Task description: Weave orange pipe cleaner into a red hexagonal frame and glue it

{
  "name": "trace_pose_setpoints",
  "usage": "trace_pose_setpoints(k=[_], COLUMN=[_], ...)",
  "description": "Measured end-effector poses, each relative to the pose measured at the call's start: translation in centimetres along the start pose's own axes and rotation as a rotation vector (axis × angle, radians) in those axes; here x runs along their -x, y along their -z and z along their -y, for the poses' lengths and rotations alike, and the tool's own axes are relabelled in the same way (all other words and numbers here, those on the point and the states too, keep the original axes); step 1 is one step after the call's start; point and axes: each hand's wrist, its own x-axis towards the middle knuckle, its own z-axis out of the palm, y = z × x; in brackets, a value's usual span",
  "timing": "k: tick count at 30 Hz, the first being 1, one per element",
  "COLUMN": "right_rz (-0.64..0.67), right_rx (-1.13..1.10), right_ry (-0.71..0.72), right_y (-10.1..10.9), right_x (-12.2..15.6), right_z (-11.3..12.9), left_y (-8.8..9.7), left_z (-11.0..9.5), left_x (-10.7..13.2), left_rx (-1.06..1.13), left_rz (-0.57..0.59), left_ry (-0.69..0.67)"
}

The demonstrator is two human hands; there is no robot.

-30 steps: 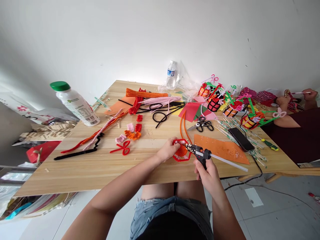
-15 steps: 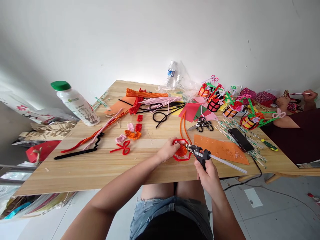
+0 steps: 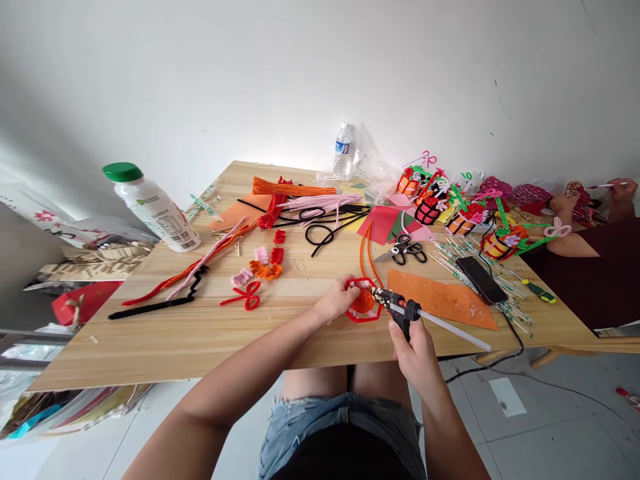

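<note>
My left hand [image 3: 336,303] pinches the edge of a red hexagon frame with an orange coil inside [image 3: 361,301], which lies flat on the wooden table [image 3: 200,327] near its front edge. My right hand [image 3: 416,347] is wrapped round the grip of a black glue gun [image 3: 400,308]. The gun's nozzle points left and touches the orange coil, and a clear glue stick [image 3: 455,331] juts out of its back to the right.
Scissors [image 3: 406,248], orange paper [image 3: 440,299], a phone [image 3: 481,279], loose pipe cleaners [image 3: 295,200] and small red and pink curls [image 3: 260,263] lie beyond. A green-capped bottle [image 3: 153,208] stands left, a water bottle [image 3: 343,149] at the back. Finished baskets [image 3: 430,200] and another person's hands [image 3: 590,200] are at the right.
The glue gun has shifted very slightly toward me. The other person's hands at the right have moved a little. My left hand stays on the frame.
</note>
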Motion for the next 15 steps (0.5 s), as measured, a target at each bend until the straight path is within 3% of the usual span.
trace_pose_setpoints(k=[8, 15], right_rz=[-0.035, -0.006], right_rx=[0.035, -0.136], right_ry=[0.047, -0.021], right_y=[-0.4, 1.1], right_x=[0.3, 1.1], right_z=[-0.2, 0.4], left_y=[0.1, 0.1], left_z=[0.1, 0.1], left_x=[-0.1, -0.2], left_rx=[-0.033, -0.048], left_rz=[-0.074, -0.102], left_ry=[-0.021, -0.014])
